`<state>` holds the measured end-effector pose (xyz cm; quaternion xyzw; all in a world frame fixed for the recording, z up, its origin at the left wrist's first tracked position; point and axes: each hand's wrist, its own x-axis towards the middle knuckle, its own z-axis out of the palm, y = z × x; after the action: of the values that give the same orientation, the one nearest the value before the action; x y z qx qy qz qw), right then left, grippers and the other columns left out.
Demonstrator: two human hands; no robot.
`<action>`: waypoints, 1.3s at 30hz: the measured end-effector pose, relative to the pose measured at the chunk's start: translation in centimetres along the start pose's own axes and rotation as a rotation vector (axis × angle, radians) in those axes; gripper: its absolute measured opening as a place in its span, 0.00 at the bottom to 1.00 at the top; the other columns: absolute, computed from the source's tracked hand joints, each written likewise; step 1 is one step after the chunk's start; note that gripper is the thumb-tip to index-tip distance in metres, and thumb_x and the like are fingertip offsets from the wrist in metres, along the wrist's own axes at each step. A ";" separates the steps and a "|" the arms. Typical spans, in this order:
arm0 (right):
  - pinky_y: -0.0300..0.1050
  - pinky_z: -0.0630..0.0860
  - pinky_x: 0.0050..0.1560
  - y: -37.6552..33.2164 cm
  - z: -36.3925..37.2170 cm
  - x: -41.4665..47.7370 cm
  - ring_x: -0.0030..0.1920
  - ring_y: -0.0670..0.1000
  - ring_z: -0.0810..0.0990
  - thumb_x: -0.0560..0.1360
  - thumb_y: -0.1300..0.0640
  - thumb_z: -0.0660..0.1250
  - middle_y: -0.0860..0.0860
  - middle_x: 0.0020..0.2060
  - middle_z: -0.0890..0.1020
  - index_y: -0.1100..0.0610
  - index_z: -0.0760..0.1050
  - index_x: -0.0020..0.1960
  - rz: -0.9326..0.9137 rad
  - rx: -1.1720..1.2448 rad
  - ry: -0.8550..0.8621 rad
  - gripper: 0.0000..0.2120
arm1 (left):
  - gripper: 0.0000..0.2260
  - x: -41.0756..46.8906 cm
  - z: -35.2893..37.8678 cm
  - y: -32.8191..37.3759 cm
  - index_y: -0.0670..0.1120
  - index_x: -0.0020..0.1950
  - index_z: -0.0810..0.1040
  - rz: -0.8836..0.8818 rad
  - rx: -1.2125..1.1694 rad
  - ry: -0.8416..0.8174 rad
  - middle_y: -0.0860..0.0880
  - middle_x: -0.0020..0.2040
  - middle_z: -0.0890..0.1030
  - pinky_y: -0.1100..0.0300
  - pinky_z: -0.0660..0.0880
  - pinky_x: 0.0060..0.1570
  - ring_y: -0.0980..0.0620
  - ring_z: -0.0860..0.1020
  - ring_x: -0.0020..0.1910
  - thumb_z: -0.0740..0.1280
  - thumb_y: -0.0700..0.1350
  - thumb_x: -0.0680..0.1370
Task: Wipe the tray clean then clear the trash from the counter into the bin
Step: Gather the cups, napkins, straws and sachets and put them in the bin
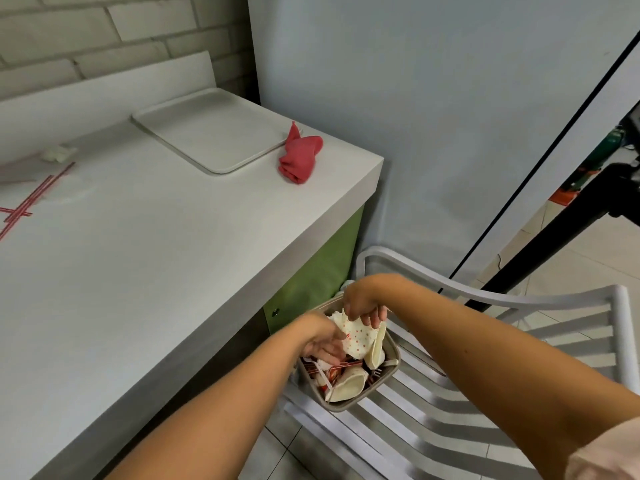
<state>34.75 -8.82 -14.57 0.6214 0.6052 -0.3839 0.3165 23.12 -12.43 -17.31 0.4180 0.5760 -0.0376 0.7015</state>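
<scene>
A small grey bin (389, 377) stands on a white slatted chair beside the counter, holding crumpled cups, straws and wrappers. Over the bin, my right hand (363, 303) pinches a dotted paper wrapper (358, 336) from above. My left hand (323, 344) touches the same wrapper at its left side, fingers inside the bin. On the white counter (156, 258) lies the pale tray (211, 133) at the far corner. A red cloth (299, 155) is bunched at the tray's right edge.
Red-striped straws (34, 195), a small crumpled white scrap (57, 153) and a flat paper piece lie at the counter's left. The white chair (485, 375) fills the lower right. A black tripod leg (554, 244) crosses at right.
</scene>
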 end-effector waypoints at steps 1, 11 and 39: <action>0.40 0.73 0.29 -0.5 -0.7 -0.6 0.32 0.50 0.78 0.81 0.57 0.57 0.57 0.42 0.82 0.69 0.72 0.62 -0.005 -0.022 0.003 0.18 | 0.06 -0.5 -0.3 0.5 0.34 0.54 0.71 0.037 0.015 0.022 0.38 0.47 0.80 0.57 0.80 0.43 0.46 0.82 0.43 0.56 0.35 0.81; 0.38 0.66 0.27 -7.1 -9.2 -6.5 0.25 0.49 0.68 0.79 0.57 0.58 0.52 0.27 0.77 0.59 0.75 0.48 -0.135 -0.114 0.297 0.08 | 0.10 -7.2 -6.6 4.5 0.42 0.52 0.80 0.649 0.212 0.707 0.43 0.48 0.82 0.60 0.70 0.40 0.44 0.80 0.46 0.60 0.38 0.76; 0.39 0.67 0.48 -36.3 -14.2 -2.5 0.48 0.49 0.70 0.79 0.58 0.60 0.49 0.49 0.72 0.57 0.77 0.60 -0.510 -0.243 0.548 0.12 | 0.13 -15.0 -45.4 -8.2 0.41 0.57 0.79 0.392 0.315 1.313 0.40 0.59 0.74 0.54 0.74 0.54 0.42 0.75 0.57 0.62 0.32 0.75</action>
<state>0.00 4.55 -2.60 0.4887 0.8432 -0.1957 0.1091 -21.50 4.39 -8.59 0.5471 0.7821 0.2668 0.1337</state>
